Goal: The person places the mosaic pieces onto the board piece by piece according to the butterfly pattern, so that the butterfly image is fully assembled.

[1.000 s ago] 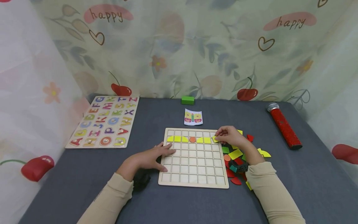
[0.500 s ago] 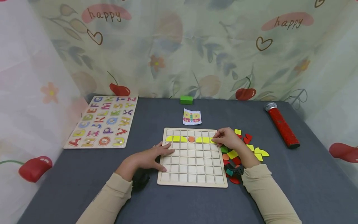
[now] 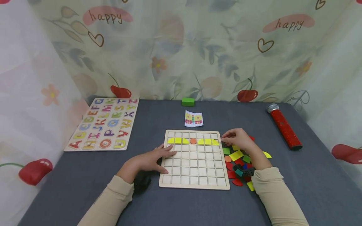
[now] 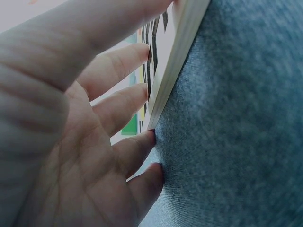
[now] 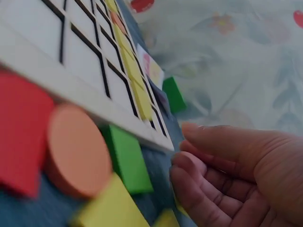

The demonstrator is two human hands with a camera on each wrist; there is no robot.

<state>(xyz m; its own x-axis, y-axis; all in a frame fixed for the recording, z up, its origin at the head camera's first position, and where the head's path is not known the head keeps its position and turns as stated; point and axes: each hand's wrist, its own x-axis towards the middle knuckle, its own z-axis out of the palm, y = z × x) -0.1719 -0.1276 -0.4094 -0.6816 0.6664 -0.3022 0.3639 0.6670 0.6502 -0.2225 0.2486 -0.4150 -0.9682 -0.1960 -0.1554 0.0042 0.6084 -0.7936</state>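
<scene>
A wooden grid board (image 3: 194,162) lies on the dark table. Along its second row from the top sit yellow pieces (image 3: 207,142) either side of an orange disc (image 3: 193,141). My left hand (image 3: 150,159) rests spread at the board's left edge, fingertips on the grid and thumb at the lower side. Just off the board's upper right edge is my right hand (image 3: 238,139), its fingers loosely bent with nothing between thumb and fingers. Below it lie loose pieces, among them a green block (image 5: 128,159), an orange disc (image 5: 79,149) and a red piece (image 5: 21,132).
A small butterfly pattern card (image 3: 194,119) lies behind the board, with a green block (image 3: 188,102) further back. An alphabet puzzle board (image 3: 103,125) stands at the left. At the right lies a red microphone (image 3: 285,128). Patterned curtains surround the table.
A yellow piece pinched by the right hand has gone into the right end of the yellow row. The right hand has let go and moved right, off the board. The left hand stays put.
</scene>
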